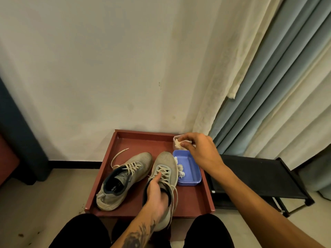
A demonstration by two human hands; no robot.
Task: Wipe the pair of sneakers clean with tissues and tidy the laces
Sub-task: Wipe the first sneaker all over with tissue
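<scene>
Two grey sneakers with pale laces are over a red-brown tray [195, 197]. The left sneaker [125, 178] lies on the tray, one lace trailing toward the far left. My left hand [157, 194] grips the right sneaker [165, 167] by its collar, fingers inside the opening and thumb on the laces. The shoe's heel sticks out past the tray's near edge. My right hand [198, 149] pinches a white tissue [179, 143] at a small clear tissue box [176, 138] in the tray's far right corner.
A lilac plastic tub [191, 172] beside the right sneaker holds crumpled used tissues [180, 170]. A black rack [259, 178] stands to the right of the tray, with curtains behind it. The wall is straight ahead. My knees are below the tray's near edge.
</scene>
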